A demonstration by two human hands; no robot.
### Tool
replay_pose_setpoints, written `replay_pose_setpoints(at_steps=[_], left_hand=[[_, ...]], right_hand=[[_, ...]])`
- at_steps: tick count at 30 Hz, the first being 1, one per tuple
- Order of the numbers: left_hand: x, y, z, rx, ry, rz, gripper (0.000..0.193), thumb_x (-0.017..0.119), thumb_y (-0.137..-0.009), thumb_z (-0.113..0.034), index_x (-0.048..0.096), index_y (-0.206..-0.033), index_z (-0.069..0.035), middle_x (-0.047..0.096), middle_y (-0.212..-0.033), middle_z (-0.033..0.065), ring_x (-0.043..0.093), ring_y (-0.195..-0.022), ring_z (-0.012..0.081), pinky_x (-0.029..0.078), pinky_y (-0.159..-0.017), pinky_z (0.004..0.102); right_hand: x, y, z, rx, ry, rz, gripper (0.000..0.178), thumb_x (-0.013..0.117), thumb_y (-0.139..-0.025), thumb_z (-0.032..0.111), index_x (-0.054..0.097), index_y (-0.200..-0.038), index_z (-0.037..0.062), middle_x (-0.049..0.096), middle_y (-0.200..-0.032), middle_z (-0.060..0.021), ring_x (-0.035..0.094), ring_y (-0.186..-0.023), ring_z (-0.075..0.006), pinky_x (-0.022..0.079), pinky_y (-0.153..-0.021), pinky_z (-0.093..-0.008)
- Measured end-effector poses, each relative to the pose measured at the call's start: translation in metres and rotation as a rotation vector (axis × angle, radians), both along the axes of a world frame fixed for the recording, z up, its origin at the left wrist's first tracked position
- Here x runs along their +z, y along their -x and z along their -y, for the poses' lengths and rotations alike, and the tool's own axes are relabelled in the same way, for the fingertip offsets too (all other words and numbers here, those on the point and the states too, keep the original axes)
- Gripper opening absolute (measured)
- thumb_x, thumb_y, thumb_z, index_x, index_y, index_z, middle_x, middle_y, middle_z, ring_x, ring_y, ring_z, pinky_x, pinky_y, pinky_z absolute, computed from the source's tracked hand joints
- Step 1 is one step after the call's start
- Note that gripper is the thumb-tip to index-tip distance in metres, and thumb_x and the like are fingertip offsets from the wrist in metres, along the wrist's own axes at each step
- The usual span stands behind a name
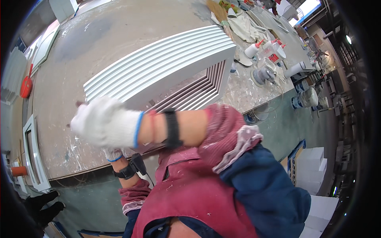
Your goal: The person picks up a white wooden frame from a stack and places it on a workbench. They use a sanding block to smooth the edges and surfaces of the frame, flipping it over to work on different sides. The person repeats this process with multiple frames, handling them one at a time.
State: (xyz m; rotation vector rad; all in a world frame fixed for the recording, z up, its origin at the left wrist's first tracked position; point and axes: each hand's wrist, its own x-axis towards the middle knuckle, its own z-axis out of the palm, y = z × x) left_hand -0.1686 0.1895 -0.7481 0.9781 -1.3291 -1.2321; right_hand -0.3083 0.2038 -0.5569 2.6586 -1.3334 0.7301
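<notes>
A stack of white rectangular frames [166,59] with ridged edges stands on the paint-spotted worktable [131,29] before me. My right hand [105,123], in a white knit glove with a blue cuff, reaches across my body to the stack's left end. It is smeared by motion, and two bare fingertips poke out on its left side; its grip cannot be made out. Beneath it, at the table's front edge, only the wrist part of my gloved left hand [114,154] shows. Its fingers are hidden behind the right hand. Both wrists wear black straps.
Right of the stack are a sander [264,76], a glue bottle [254,49], a white tub [274,52] and a straw brush [220,16]. Paint buckets [304,98] stand beyond the table's right edge. At left are a red-orange tool [26,85] and another white frame [35,154].
</notes>
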Motion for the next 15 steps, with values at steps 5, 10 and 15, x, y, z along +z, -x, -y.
replay_pose_setpoints(at_steps=[5,10,15], left_hand=[[-0.024,-0.019,-0.005,0.032,0.003,0.132,0.039,0.060,-0.069,0.003,0.061,-0.107,0.003,0.065,-0.088,0.0098,0.061,-0.074,0.0173,0.049,-0.060,0.0264],[0.002,0.001,-0.010,-0.100,-0.065,-0.058,0.037,0.064,-0.073,-0.002,0.059,-0.109,0.003,0.064,-0.090,0.0095,0.061,-0.077,0.0174,0.049,-0.063,0.0265],[0.054,0.025,-0.011,0.008,0.049,-0.232,0.064,0.073,-0.059,0.007,0.050,-0.118,0.003,0.063,-0.086,0.0078,0.063,-0.071,0.0160,0.052,-0.058,0.0248]], right_hand=[[-0.022,0.209,0.000,-0.421,0.555,-0.414,0.008,0.054,-0.081,0.012,0.059,-0.084,0.0064,0.060,-0.072,-0.0122,0.063,-0.066,-0.0281,0.053,-0.063,-0.0378],[-0.015,0.309,-0.011,-0.955,0.003,-0.715,0.015,0.051,-0.086,0.011,0.062,-0.095,0.0063,0.061,-0.089,-0.0113,0.064,-0.081,-0.0232,0.053,-0.060,-0.0365],[-0.015,0.039,0.006,-0.047,0.378,-0.020,0.009,0.057,-0.074,0.014,0.060,-0.080,0.0069,0.060,-0.066,-0.0135,0.063,-0.059,-0.0282,0.052,-0.055,-0.0380]])
